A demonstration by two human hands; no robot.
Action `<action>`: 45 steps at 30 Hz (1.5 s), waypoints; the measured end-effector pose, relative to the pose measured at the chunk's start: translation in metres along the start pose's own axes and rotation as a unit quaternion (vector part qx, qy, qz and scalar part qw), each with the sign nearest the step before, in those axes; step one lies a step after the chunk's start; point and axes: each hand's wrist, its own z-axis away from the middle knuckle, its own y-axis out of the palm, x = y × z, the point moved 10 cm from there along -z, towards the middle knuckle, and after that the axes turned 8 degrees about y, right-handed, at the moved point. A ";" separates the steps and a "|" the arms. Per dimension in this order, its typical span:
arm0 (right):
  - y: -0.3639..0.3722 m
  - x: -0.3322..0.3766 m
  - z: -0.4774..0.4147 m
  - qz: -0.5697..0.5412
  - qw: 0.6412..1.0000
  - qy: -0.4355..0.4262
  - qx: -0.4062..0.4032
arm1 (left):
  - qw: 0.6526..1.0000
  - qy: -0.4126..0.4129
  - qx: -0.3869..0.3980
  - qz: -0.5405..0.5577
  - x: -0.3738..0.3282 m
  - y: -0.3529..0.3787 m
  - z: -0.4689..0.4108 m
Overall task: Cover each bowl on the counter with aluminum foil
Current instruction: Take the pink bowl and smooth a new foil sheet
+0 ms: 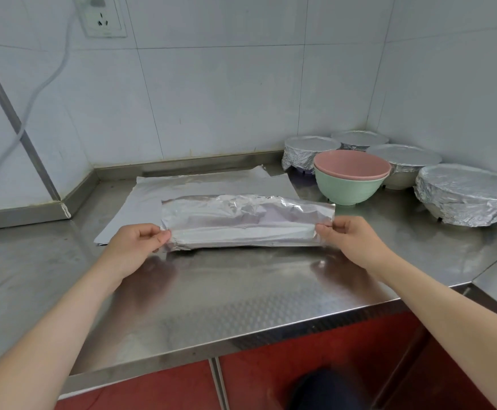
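Left hand (140,241), right hand (350,241) pinch foil sheet (247,220) ends, likely for spreading | pink bowl (352,164) in green bowl (345,190) uncovered, bench (241,291) back-right.

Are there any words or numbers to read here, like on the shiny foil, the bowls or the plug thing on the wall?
There are none to read.
The foil sheet: plain silver, no print.
The pink bowl and the green bowl: plain, no label.
The wall socket: only plug holes show, and any tiny marking is too blurred to read.
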 end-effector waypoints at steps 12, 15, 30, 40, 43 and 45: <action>0.003 0.005 -0.018 0.072 0.992 -0.010 -0.099 | 0.999 0.005 -0.044 -0.005 -0.003 0.012 -0.010; 0.003 0.010 -0.015 0.039 0.995 -0.027 -0.083 | 0.997 -0.005 0.014 0.081 -0.005 0.017 -0.007; -0.003 0.004 -0.029 0.239 0.956 0.022 -0.167 | 0.997 -0.040 0.006 -0.073 -0.001 0.024 -0.020; 0.000 0.003 -0.039 0.319 0.933 0.034 -0.163 | 0.992 -0.071 0.104 0.000 -0.004 0.035 -0.008; -0.001 0.002 -0.039 0.305 0.938 0.030 -0.162 | 0.996 -0.055 0.074 0.019 -0.002 0.027 -0.007; -0.004 0.003 -0.038 0.276 0.946 0.021 -0.167 | 0.996 -0.046 0.046 0.053 -0.002 0.020 -0.007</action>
